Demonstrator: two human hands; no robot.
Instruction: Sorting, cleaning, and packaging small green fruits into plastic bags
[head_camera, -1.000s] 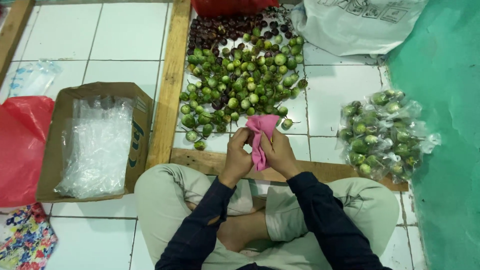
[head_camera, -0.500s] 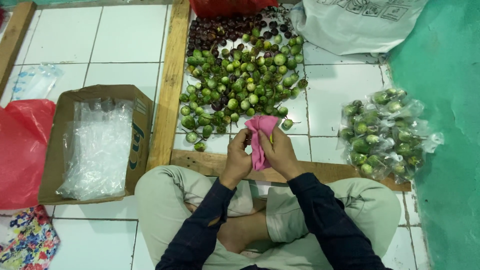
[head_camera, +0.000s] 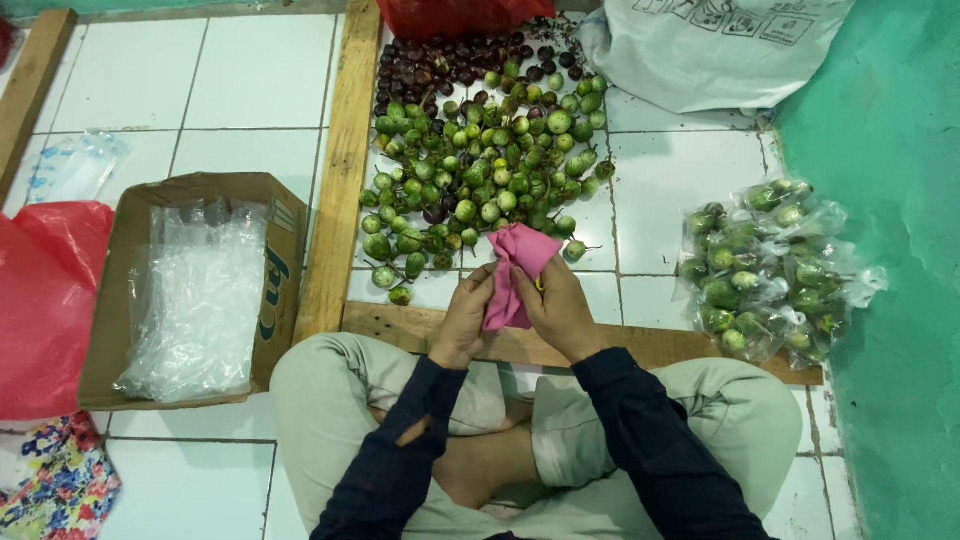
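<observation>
I sit cross-legged on a white tiled floor. Both hands hold a pink cloth (head_camera: 514, 271) in front of me, above a wooden board (head_camera: 400, 322). My left hand (head_camera: 464, 320) grips its lower left side; my right hand (head_camera: 560, 308) closes on its right side. Whether something is wrapped inside the cloth is hidden. Just beyond the cloth lies a heap of small round green fruits (head_camera: 480, 180), with dark purple ones (head_camera: 440, 65) at the far end.
A cardboard box (head_camera: 130, 300) holding clear plastic bags (head_camera: 200, 300) sits at my left, next to a red plastic bag (head_camera: 40, 300). Clear bags filled with green fruits (head_camera: 770, 270) lie at the right by a green wall. A white sack (head_camera: 710, 50) lies beyond.
</observation>
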